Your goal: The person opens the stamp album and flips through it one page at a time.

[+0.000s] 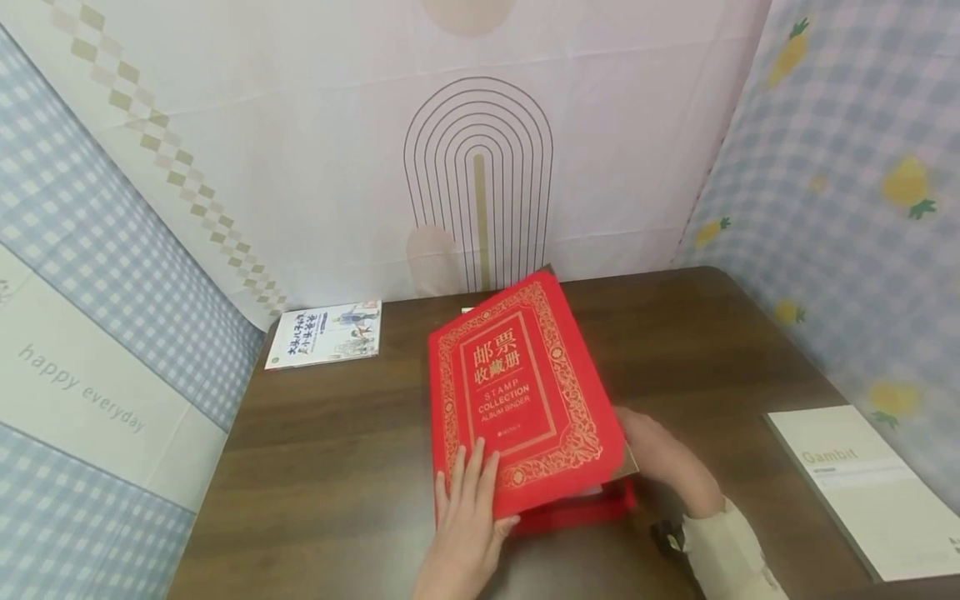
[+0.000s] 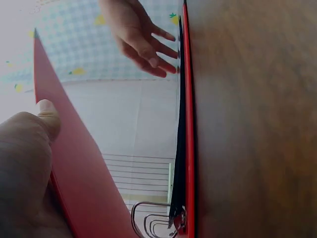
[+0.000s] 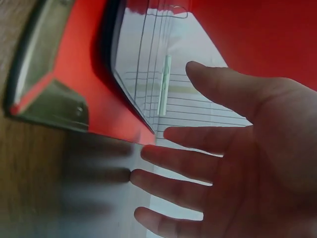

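The album (image 1: 525, 400), a red stamp binder, lay at the centre of the head view on the brown surface (image 1: 337, 467), its front cover raised at a slant. The left hand (image 1: 468, 517) rested on the cover's lower left corner, fingers (image 1: 474, 471) straight and close together on top and the thumb at the edge, apparently steadying the cover at that angle. The right hand (image 1: 660, 458) was at the album's lower right edge, partly hidden beneath the cover; the right wrist view showed its fingers (image 3: 183, 168) spread apart and empty beside the pages. The rings (image 2: 151, 223) showed at the spine. A booklet (image 1: 326, 333) lay upper left; a sheet (image 1: 870, 483) lay lower right.
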A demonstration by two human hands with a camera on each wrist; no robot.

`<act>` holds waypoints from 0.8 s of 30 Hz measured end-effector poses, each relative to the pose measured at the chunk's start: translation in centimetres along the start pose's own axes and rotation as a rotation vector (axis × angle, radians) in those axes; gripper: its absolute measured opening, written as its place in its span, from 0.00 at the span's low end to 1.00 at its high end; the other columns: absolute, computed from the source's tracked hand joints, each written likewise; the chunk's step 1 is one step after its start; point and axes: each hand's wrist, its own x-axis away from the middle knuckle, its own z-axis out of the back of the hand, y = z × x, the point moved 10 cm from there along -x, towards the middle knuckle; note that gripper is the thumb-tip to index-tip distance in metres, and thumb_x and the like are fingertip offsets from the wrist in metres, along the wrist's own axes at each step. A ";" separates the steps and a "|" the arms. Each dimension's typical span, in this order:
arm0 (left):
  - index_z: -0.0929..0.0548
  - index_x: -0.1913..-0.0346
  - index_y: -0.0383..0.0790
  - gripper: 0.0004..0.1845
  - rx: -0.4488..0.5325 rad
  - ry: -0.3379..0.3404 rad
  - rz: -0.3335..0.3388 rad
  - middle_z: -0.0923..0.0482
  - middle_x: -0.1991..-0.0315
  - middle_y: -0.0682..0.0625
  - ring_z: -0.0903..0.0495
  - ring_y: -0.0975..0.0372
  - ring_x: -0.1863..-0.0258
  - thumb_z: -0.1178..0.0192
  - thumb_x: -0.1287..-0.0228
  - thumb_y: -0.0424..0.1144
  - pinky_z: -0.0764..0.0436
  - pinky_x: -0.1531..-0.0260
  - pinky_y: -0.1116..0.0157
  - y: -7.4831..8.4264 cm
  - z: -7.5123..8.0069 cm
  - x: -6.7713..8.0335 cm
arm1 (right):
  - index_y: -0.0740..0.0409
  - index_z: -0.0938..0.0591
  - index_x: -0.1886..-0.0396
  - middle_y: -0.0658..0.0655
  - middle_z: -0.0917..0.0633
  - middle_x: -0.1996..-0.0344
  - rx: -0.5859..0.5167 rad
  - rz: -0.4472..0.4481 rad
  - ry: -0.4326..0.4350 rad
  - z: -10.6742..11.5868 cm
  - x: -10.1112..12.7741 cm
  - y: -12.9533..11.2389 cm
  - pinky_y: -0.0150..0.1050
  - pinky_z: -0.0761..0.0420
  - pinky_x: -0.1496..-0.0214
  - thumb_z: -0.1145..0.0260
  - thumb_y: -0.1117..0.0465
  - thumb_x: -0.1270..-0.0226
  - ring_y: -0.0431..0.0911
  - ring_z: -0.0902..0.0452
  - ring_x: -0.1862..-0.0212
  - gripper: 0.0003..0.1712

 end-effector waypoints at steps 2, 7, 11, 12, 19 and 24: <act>0.45 0.21 0.42 0.47 0.038 0.028 -0.002 0.53 0.20 0.45 0.55 0.44 0.22 0.33 0.37 0.53 0.49 0.32 0.32 -0.1 0.3 0.1 | 0.60 0.20 0.40 0.55 0.16 0.50 0.023 0.013 -0.015 -0.3 -0.2 -0.1 0.57 0.20 0.45 0.26 0.47 0.41 0.53 0.20 0.47 0.33; 0.43 0.23 0.37 0.40 0.104 0.176 -0.074 0.50 0.21 0.40 0.51 0.41 0.24 0.41 0.29 0.52 0.44 0.37 0.28 -0.1 1.7 0.7 | 0.70 0.23 0.37 0.63 0.16 0.48 0.079 -0.001 -0.018 -0.4 -0.5 -0.1 0.60 0.22 0.44 0.27 0.53 0.37 0.59 0.20 0.46 0.34; 0.44 0.22 0.37 0.38 0.132 0.264 -0.101 0.49 0.22 0.40 0.48 0.41 0.26 0.46 0.25 0.53 0.39 0.40 0.27 -0.3 2.5 1.3 | 0.72 0.23 0.37 0.66 0.17 0.48 0.110 -0.019 -0.034 -0.6 -0.5 0.0 0.61 0.22 0.43 0.26 0.58 0.38 0.60 0.21 0.46 0.33; 0.45 0.22 0.38 0.38 0.148 0.269 -0.091 0.49 0.21 0.41 0.48 0.42 0.26 0.46 0.25 0.52 0.39 0.40 0.28 -0.5 2.5 1.4 | 0.72 0.23 0.38 0.67 0.17 0.47 0.116 -0.019 -0.038 -0.7 -0.5 0.1 0.61 0.23 0.42 0.26 0.58 0.37 0.61 0.22 0.45 0.33; 0.46 0.21 0.43 0.39 0.248 0.290 -0.030 0.49 0.21 0.46 0.47 0.48 0.26 0.43 0.27 0.48 0.28 0.40 0.38 -1.3 3.0 2.0 | 0.73 0.19 0.41 0.73 0.23 0.38 0.123 -0.025 -0.058 -1.2 -0.4 0.3 0.65 0.30 0.37 0.25 0.58 0.40 0.70 0.29 0.37 0.31; 0.47 0.20 0.42 0.37 0.300 0.298 -0.003 0.48 0.22 0.44 0.42 0.46 0.27 0.44 0.25 0.44 0.18 0.48 0.46 -1.9 3.3 2.3 | 0.72 0.18 0.42 0.73 0.25 0.37 0.151 -0.044 -0.051 -1.3 -0.3 0.2 0.66 0.29 0.38 0.23 0.61 0.45 0.70 0.30 0.37 0.31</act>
